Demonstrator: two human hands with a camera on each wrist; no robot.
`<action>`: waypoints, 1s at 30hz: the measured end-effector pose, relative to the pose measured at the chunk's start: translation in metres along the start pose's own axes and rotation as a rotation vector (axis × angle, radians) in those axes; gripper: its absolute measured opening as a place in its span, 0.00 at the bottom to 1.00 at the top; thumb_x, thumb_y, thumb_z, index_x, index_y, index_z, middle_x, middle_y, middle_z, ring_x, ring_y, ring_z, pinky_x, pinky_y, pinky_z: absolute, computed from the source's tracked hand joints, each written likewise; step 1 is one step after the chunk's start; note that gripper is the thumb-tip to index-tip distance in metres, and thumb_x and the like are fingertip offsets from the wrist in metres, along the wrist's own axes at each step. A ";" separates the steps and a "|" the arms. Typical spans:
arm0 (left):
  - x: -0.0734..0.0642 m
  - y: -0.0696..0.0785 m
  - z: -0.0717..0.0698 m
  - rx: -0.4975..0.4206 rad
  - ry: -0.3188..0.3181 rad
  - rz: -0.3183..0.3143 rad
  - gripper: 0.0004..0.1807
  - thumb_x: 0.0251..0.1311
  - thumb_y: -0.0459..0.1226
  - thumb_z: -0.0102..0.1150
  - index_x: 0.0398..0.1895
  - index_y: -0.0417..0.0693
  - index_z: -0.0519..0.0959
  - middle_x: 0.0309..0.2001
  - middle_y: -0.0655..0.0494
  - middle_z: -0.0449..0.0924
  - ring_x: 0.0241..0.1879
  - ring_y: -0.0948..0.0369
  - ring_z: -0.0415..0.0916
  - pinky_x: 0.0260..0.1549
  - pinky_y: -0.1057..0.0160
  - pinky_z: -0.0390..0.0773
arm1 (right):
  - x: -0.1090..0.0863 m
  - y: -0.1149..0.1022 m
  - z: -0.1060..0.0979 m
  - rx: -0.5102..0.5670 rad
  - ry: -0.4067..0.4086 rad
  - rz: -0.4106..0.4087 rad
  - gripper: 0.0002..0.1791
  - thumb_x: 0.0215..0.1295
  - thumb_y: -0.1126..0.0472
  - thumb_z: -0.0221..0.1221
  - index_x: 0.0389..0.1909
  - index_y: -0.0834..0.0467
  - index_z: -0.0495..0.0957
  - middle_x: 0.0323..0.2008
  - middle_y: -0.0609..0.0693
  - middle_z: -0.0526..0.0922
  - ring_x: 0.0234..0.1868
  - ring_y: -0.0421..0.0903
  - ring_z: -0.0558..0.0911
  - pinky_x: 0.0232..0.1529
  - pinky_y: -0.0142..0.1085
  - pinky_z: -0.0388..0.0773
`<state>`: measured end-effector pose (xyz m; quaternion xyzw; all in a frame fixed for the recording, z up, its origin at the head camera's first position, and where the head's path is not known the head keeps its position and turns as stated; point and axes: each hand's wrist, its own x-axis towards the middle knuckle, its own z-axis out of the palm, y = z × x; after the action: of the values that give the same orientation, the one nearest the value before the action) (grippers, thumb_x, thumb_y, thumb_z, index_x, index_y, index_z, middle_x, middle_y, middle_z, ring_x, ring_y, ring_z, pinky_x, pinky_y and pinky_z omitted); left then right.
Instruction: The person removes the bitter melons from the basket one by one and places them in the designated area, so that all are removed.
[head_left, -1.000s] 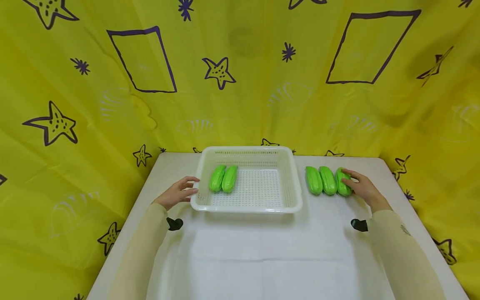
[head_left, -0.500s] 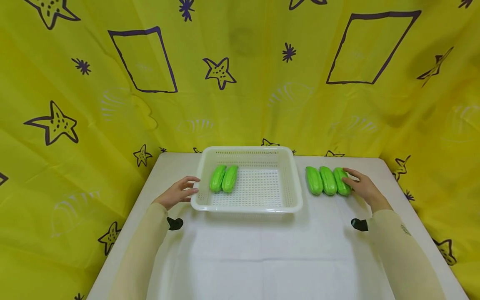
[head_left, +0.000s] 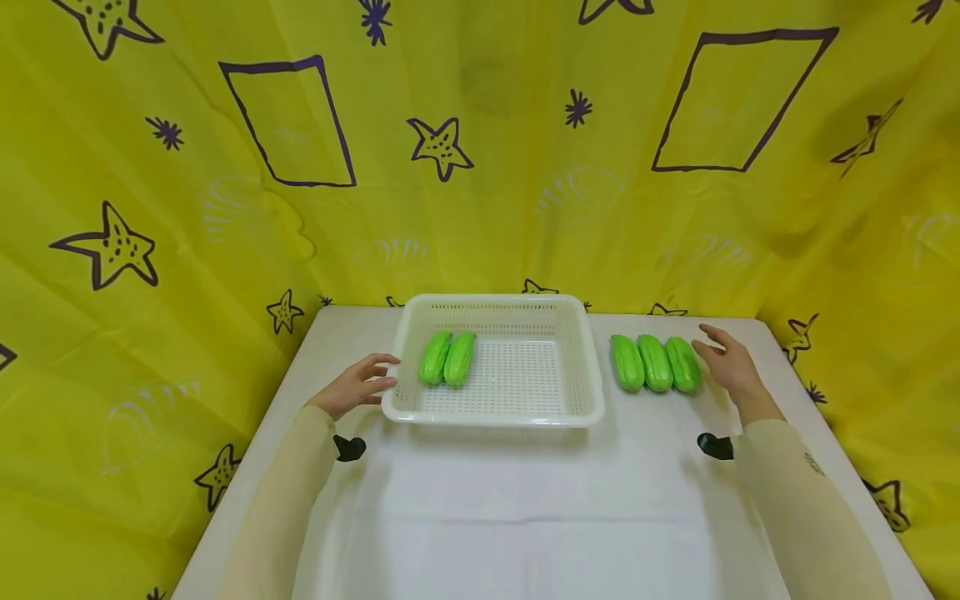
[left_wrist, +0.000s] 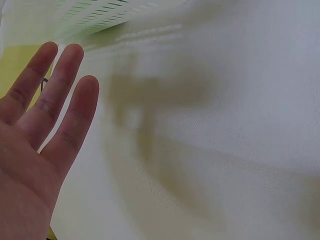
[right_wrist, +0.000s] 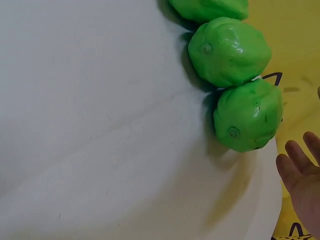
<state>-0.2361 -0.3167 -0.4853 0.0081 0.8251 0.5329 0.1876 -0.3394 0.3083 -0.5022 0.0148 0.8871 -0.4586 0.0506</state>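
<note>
At the left rim of the white plastic basket [head_left: 491,419], my left hand [head_left: 354,387] has its fingertips close to the wall, fingers extended. The left wrist view shows those fingers [left_wrist: 65,105] straight and spread. Two glossy green ridged vegetables, cucumber-like in shape, lie side by side in the basket's left part; one is the inner vegetable [head_left: 460,360]. Three more stand in a row on the table to the right, ending in the rightmost vegetable [head_left: 683,365]. Just right of it, my right hand [head_left: 727,360] is held open with nothing in it.
A white cloth [head_left: 525,483] covers the table. Yellow curtains [head_left: 495,208] printed with starfish enclose the back and both sides. Behind the basket, the table's back edge lies close to the curtain. Dark straps [head_left: 716,447] show under both sleeves.
The rightmost green vegetable shifted slightly left against its neighbour under my right hand, which then let go and drew back to the right. My left hand and the basket stayed in place.
</note>
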 end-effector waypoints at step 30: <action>-0.001 -0.002 -0.001 0.004 -0.010 0.023 0.29 0.67 0.47 0.59 0.67 0.50 0.64 0.66 0.37 0.63 0.59 0.44 0.69 0.54 0.47 0.77 | -0.008 -0.092 0.037 0.234 0.036 -0.129 0.37 0.75 0.46 0.49 0.76 0.59 0.52 0.73 0.63 0.54 0.70 0.62 0.60 0.68 0.56 0.59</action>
<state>-0.2355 -0.3186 -0.4865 0.0205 0.8251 0.5334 0.1854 -0.3353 0.2253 -0.4478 -0.0281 0.8274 -0.5610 0.0031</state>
